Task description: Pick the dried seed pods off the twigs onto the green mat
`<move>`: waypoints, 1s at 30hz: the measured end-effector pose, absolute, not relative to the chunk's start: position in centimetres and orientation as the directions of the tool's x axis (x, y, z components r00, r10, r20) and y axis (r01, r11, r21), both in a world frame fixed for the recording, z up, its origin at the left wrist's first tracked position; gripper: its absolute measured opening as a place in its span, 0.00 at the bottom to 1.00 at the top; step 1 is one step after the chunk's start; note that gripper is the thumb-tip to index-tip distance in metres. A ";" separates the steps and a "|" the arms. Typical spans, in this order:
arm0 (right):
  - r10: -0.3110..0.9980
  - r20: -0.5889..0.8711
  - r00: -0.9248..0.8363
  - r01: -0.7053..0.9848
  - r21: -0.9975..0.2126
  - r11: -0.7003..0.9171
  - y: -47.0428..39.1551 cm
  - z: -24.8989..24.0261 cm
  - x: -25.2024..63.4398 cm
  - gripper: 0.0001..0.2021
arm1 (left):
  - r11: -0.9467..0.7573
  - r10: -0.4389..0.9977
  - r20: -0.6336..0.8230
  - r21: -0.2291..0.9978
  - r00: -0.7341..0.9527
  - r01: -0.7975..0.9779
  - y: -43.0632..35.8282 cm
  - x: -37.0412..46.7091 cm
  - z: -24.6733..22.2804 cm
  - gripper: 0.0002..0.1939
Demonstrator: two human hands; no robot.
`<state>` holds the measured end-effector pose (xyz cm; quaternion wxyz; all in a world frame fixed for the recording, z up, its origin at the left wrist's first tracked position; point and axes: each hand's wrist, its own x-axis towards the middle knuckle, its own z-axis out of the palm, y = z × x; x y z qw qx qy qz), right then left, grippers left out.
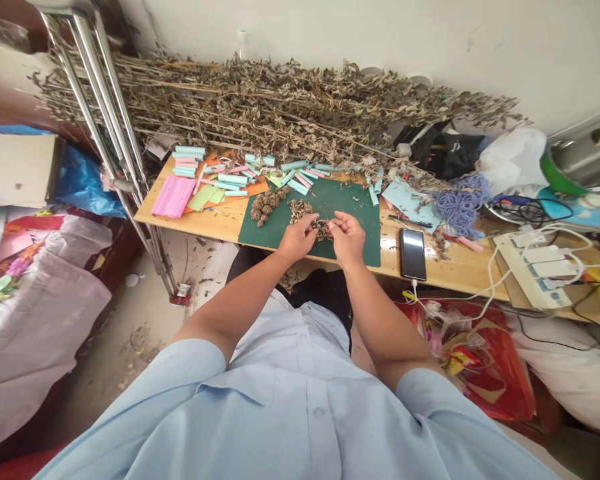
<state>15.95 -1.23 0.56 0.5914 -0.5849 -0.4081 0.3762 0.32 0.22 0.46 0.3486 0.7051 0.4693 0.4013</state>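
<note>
Over the front of a dark green cutting mat [355,200], both hands meet at a small clump of dried leaves [323,231]. My left hand [299,237] pinches the clump from the left. Opposite it, my right hand [347,237] has thumb and fingers closed on the right side. Just behind my left hand sits a loose pile of crumbled dried leaves [300,211]. Several rolled brown balls of dried plant [267,205] lie grouped at the mat's left part.
Dried leafy stalks [280,100] fill the table's back. Blue paper rolls [233,179] and pink paper [174,197] lie left. On the right are a charging phone [413,255], purple yarn [463,203] and a power strip [533,267]. Metal crutches [105,113] stand at the left edge.
</note>
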 end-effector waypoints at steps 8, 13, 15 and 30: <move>0.942 0.125 0.311 0.124 -0.988 0.090 -1.6 0.4 15.1 0.20 | -0.376 0.911 0.282 0.865 0.300 0.331 0.0 0.0 1.5 0.10; 0.947 0.123 0.296 0.139 -0.987 0.084 -1.6 0.2 14.8 0.20 | -0.357 0.918 0.259 0.870 0.300 0.341 0.1 0.0 1.4 0.11; 0.946 0.122 0.302 0.146 -0.986 0.081 -1.4 0.1 14.9 0.20 | -0.354 0.919 0.253 0.867 0.303 0.350 0.2 0.0 1.4 0.11; 0.939 0.176 0.295 0.426 -0.904 0.036 1.4 1.5 17.4 0.15 | -0.329 0.931 0.252 0.893 0.264 0.308 0.6 0.1 1.2 0.10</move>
